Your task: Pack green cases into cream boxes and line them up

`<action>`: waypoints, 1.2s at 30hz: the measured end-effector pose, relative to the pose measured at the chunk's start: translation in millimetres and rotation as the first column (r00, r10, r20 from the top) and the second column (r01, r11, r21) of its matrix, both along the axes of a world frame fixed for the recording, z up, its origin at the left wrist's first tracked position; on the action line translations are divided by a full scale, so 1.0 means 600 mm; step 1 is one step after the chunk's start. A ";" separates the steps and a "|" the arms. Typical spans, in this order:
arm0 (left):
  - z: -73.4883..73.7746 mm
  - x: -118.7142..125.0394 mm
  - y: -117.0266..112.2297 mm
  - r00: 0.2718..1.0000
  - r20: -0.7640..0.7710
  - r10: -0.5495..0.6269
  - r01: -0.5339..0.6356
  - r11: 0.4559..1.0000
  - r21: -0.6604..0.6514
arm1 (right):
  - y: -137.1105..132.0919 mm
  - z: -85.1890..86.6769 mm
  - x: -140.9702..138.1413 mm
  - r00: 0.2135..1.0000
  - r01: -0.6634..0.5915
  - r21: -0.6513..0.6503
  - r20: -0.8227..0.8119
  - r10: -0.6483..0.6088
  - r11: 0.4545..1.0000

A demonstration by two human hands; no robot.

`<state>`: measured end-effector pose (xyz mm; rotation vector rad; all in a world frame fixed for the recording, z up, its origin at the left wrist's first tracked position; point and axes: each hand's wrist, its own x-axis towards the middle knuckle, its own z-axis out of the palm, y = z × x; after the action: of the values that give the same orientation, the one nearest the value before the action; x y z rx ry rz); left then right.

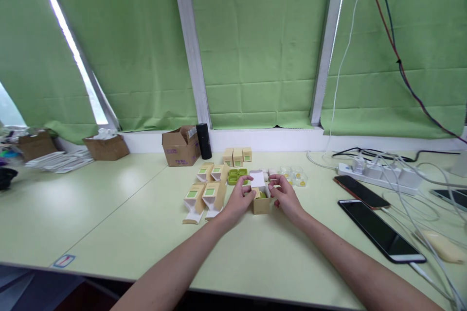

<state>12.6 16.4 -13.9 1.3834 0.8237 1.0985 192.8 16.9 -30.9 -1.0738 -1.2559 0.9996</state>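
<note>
Flanks an open box (pixel 261 207) containing a partly hidden green item (pixel 262 195) with left hand (pixel 238 200) and right hand (pixel 286 196) apart, grip impossible to tell.

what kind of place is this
Most likely a workroom or office. The signs are a long table set with small cartons, a power strip crowded with plugs and cables, and plain green blinds hanging behind.

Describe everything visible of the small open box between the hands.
The small box looks like tan cardboard, white inside. It stands upright on the table, top open, a white-faced flap raised at the back. Something green shows inside. The left hand seems to touch its left side; the right hand is at its right edge.
</note>
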 end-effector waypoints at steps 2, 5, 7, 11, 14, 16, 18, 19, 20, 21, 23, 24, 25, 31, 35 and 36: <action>0.001 0.000 -0.001 1.000 -0.001 0.000 0.000 1.000 0.002 | 0.000 -0.002 -0.003 1.000 -0.014 -0.012 0.015 0.014 1.000; 0.000 0.000 0.000 1.000 -0.009 0.002 -0.002 1.000 0.005 | 0.002 -0.008 -0.006 0.999 -0.019 -0.011 0.033 0.019 1.000; 0.000 0.000 0.001 1.000 -0.010 0.007 -0.007 1.000 0.009 | 0.004 -0.013 -0.007 0.999 -0.012 0.002 0.047 0.012 1.000; 0.000 0.001 0.002 1.000 -0.003 0.004 -0.004 1.000 0.009 | 0.008 -0.021 -0.009 0.996 -0.016 0.005 0.093 0.016 1.000; 0.000 0.001 0.002 1.000 -0.008 0.000 0.000 1.000 0.010 | 0.008 -0.022 -0.011 0.991 -0.029 -0.014 0.127 0.030 0.999; -0.001 0.001 0.002 1.000 -0.013 0.006 -0.006 1.000 0.009 | 0.008 -0.021 -0.012 0.990 -0.037 -0.030 0.137 0.041 0.999; -0.003 0.000 0.003 1.000 -0.010 0.025 -0.025 1.000 0.014 | 0.007 -0.019 -0.012 0.989 -0.044 -0.043 0.138 0.049 0.998; -0.003 0.000 0.004 0.999 -0.007 0.037 -0.037 0.999 0.020 | 0.007 -0.017 -0.012 0.989 -0.045 -0.048 0.138 0.051 0.998; -0.004 0.000 0.004 0.999 -0.006 0.047 -0.047 0.998 0.029 | 0.006 -0.016 -0.012 0.989 -0.047 -0.051 0.139 0.053 0.998; -0.005 0.000 0.005 0.999 -0.010 0.053 -0.052 0.998 0.037 | 0.006 -0.015 -0.012 0.989 -0.047 -0.054 0.139 0.054 0.997; -0.005 0.000 0.005 0.999 -0.026 0.046 -0.045 0.998 0.041 | 0.005 -0.013 -0.012 0.989 -0.045 -0.056 0.137 0.052 0.997; -0.005 0.000 0.004 0.999 -0.031 0.037 -0.036 0.999 0.040 | 0.005 -0.013 -0.012 0.990 -0.043 -0.054 0.135 0.050 0.998; -0.005 0.000 0.004 0.999 -0.035 0.030 -0.029 0.999 0.039 | 0.005 -0.013 -0.012 0.990 -0.041 -0.051 0.135 0.048 0.998; -0.004 0.002 0.002 0.996 -0.071 0.058 -0.052 0.995 0.081 | 0.004 -0.014 -0.012 0.990 -0.007 0.012 0.143 0.005 1.000; -0.002 0.002 0.002 0.996 -0.078 0.048 -0.041 0.995 0.095 | 0.003 -0.015 -0.009 0.984 0.013 0.113 0.177 -0.033 0.993; -0.002 0.002 0.002 0.996 -0.075 0.046 -0.039 0.995 0.097 | 0.002 -0.014 -0.008 0.981 0.016 0.151 0.187 -0.045 0.988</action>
<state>13.7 17.5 -15.2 1.5016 0.8694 1.1353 188.1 18.3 -39.4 -1.0873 -1.4408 0.7802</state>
